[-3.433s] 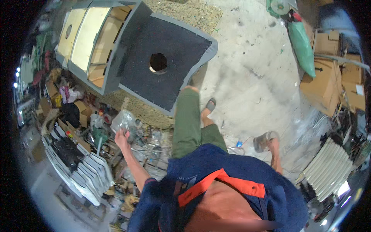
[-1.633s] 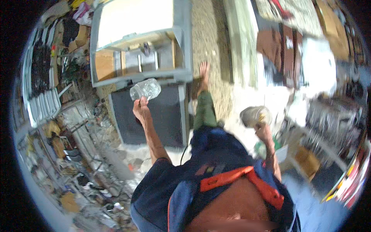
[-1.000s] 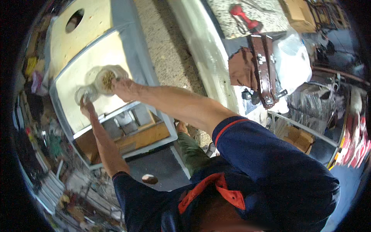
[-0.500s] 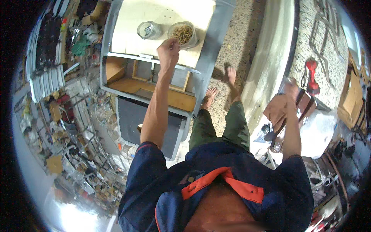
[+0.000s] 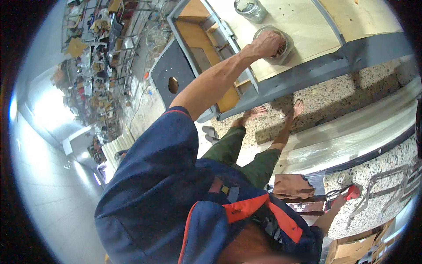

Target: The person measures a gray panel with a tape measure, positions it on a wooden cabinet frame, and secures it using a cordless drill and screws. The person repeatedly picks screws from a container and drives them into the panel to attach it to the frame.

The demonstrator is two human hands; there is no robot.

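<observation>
My left hand reaches down into the mouth of a clear jar holding thin brass-coloured fasteners, screws or nails. Its fingers curl in among them, and the tips are hidden. Beside it stands a second clear jar with small grey pieces inside. Both jars rest on a pale board set on a grey-edged furniture frame. Off to the lower right, my right hand is closed at one end of a red power tool, which looks like a cordless drill; part of the tool is covered by the hand.
A ragged brown piece of material lies near my right arm. Metal frames lie on the speckled surface beyond the drill. A dark panel with a hole adjoins the open frame. Shelves crowded with clutter stand at left.
My view has turned to the right. My left hand has gone from the jar's rim into its mouth. My right hand has moved from beside the red tool onto it.
</observation>
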